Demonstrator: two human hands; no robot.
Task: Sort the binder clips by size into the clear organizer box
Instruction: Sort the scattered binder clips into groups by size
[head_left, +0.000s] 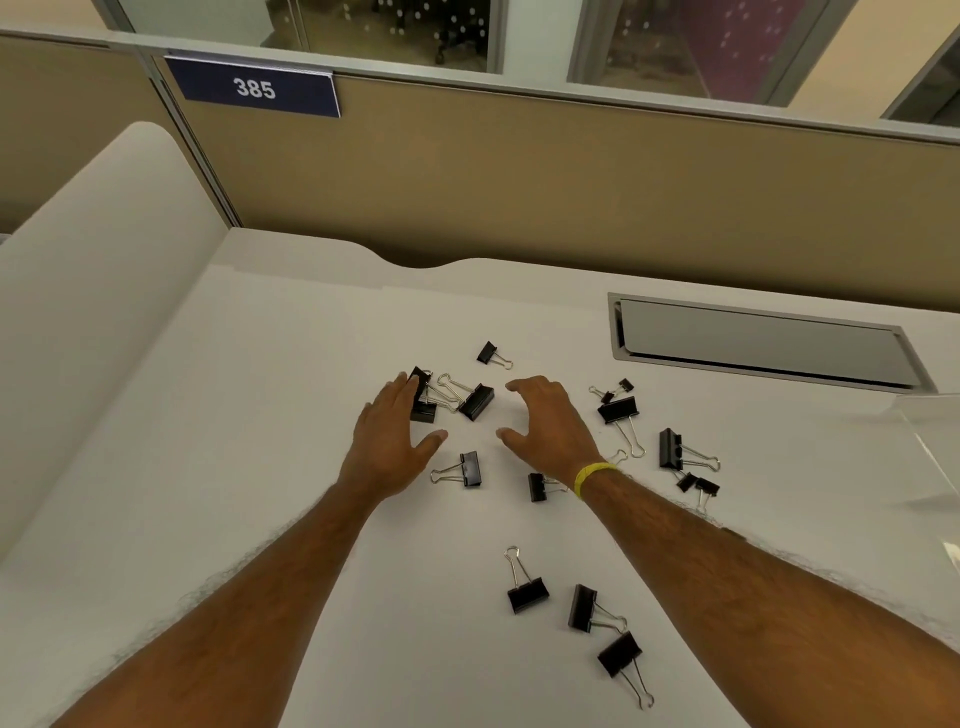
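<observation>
Mid-frame, left hand (392, 436) and right hand (545, 421) are spread open, holding nothing. The binder clips (477, 401) are probably light, stiff and slick; pinch the black body.

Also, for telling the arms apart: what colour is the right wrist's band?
Yellow: the thin wristband just behind the right hand, seen best in the head view.

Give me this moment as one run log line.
left hand: open, beside clip cluster | right hand: open, empty | binder clips: scattered on desk | clear organizer box: right edge, partly in view
</observation>
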